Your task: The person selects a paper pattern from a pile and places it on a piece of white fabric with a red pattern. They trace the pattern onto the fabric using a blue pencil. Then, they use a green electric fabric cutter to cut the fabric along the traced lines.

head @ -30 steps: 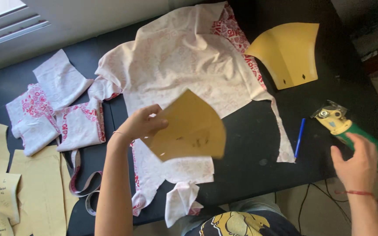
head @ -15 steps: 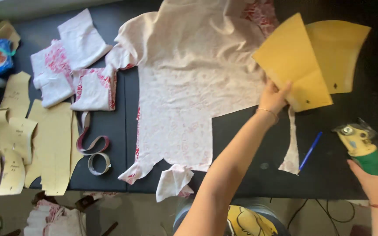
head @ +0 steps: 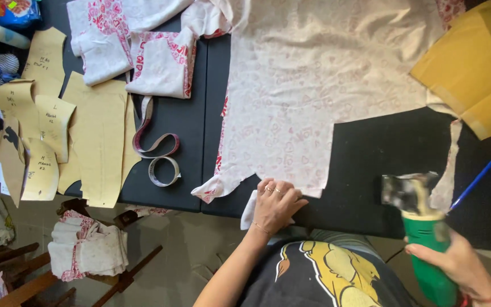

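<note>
Right hand point(head: 456, 264) clenched round green cutter point(head: 424, 241), lower right; left hand point(head: 275, 206) flat, released, nearer white fabric point(head: 313, 96) spreading upward to the cutter's upper left.

On my dark table point(head: 177, 182) I see tan paper pattern pieces point(head: 95, 142) at the left, a coiled measuring tape point(head: 157, 162) beside them, folded heart-print pieces point(head: 160, 65) above, a blue pen point(head: 473, 185) near the right, yellow card patterns point(head: 473, 74) top right.
</note>
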